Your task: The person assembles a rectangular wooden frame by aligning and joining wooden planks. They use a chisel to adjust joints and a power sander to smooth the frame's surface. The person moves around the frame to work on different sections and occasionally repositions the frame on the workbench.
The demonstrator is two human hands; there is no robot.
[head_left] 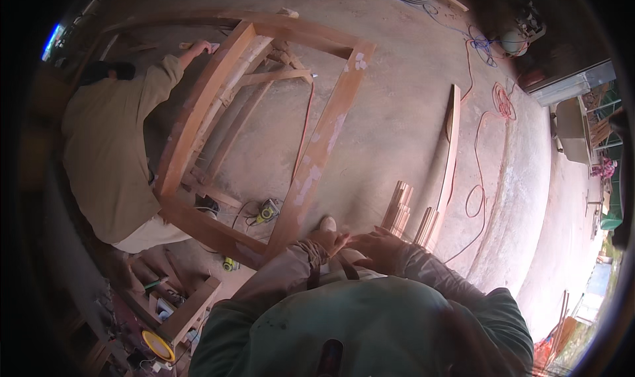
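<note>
My left hand (325, 241) and my right hand (380, 248) meet close in front of my body, fingertips at or nearly touching. The right fingers stretch toward the left hand, whose fingers look partly extended; nothing shows in either. Just ahead on the left stands a large reddish-brown wooden frame (322, 149) with pale filler patches, its near corner close to my left forearm. Beside my right hand lie stacked moulded wood strips (397, 208) and a second bundle of strips (427, 226). The tip of a shoe (327, 223) shows beyond my left hand.
A co-worker (109, 155) bends at the frame's left side, one hand (198, 48) over its rail. A green power tool (267, 210) lies inside the frame. A long board (450, 149), an orange cord (477, 172) and a compressor tank (514, 43) are to the right.
</note>
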